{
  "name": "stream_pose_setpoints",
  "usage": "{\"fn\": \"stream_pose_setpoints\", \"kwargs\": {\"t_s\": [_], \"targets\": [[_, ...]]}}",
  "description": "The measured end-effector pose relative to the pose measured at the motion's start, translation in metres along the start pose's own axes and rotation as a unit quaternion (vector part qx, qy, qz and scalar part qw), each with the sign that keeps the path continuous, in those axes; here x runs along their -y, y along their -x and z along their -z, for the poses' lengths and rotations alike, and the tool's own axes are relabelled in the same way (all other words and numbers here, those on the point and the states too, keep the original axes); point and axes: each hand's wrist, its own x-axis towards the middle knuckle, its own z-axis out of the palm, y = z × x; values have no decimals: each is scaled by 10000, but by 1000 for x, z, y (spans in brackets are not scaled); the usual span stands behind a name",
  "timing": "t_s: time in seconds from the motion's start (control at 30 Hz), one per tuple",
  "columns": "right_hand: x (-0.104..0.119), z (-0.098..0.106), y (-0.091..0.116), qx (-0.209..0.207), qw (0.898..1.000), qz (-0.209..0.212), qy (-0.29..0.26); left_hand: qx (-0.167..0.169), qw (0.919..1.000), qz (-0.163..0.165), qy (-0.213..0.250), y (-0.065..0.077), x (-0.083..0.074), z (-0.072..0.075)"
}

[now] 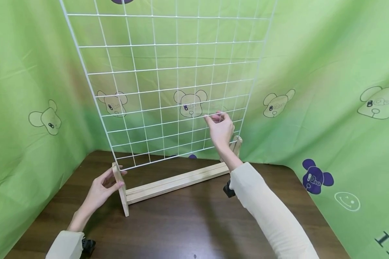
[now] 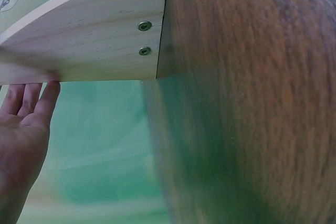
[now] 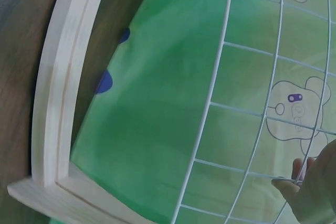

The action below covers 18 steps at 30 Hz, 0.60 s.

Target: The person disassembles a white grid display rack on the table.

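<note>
Holding a wire grid [image 1: 159, 90] above a wooden stand

The right hand [image 1: 221, 130] pinches a wire between thumb and fingertips, in the lower right part of the grid. Most of the grid rises above those fingers and stretches away to their left; a few rows of wires hang below them. The white grid stands nearly upright, its bottom wire raised clear of the crossbar [image 1: 178, 183]. Its lower left corner meets the top of the left side panel [image 1: 120, 192]; whether it sits in a slot there cannot be told.

The left hand [image 1: 101, 189] grips that panel, thumb on one side and fingers round the other, just below the grid's corner. Two screws [image 2: 144, 25] show in the panel's face. The right side panel [image 1: 237, 146], partly hidden by the right arm, stands at the crossbar's far end. The stand rests on a brown table [image 1: 168, 223], with a green cloth [image 1: 343, 46] hanging behind.
</note>
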Motion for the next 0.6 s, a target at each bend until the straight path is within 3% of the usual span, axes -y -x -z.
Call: {"fn": "stream_pose_setpoints", "kwargs": {"t_s": [0.23,0.4,0.6], "targets": [[8,4,-4,5,10000,19,44,9,9999,-102,56,-2,2,1],[10,5,-5,-8,10000,47,34,44,10000,-66,31,-2,-17,-3],[14,6,-8,13,10000,8,84,34,10000,-35,-15,-1,-19,-2]]}}
